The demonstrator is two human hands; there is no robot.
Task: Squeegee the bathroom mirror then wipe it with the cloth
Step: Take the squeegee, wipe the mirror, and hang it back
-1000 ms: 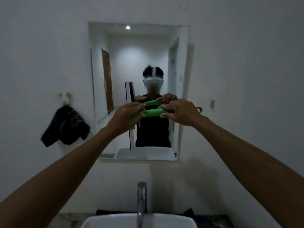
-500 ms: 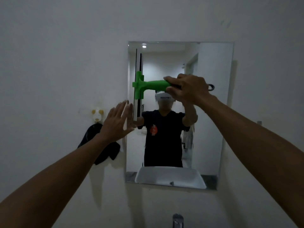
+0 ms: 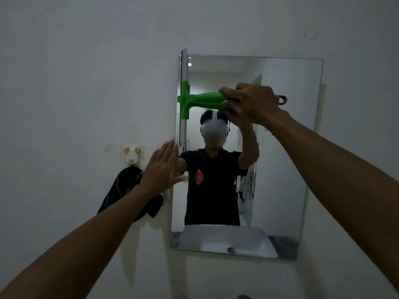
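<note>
**Squeegee set against the mirror's left edge**

I see the right hand clenched around the green handle of the squeegee, holding it level in front of the upper part of the mirror. The handle points to the right, and a dark hanging loop at its end pokes out past the wrist. The squeegee's blade stands upright along the mirror's left edge, its top reaching just above the mirror's upper corner and its lower end stopping near the mirror's mid-height. Whether the blade actually presses on the glass I cannot tell.

The left hand is released and flat, fingers together and pointing up, palm toward the wall at the mirror's left edge, just below the blade's lower end. It grasps nothing.

To the left of the mirror a small cream wall hook is stuck to the white wall, and a dark cloth hangs from it, partly hidden behind my left forearm. Streaks and smears show on the glass to the right of the mirror's middle. The lower part of the mirror reflects a white basin, and the reflection also shows a person in a dark shirt with one arm raised.
</note>
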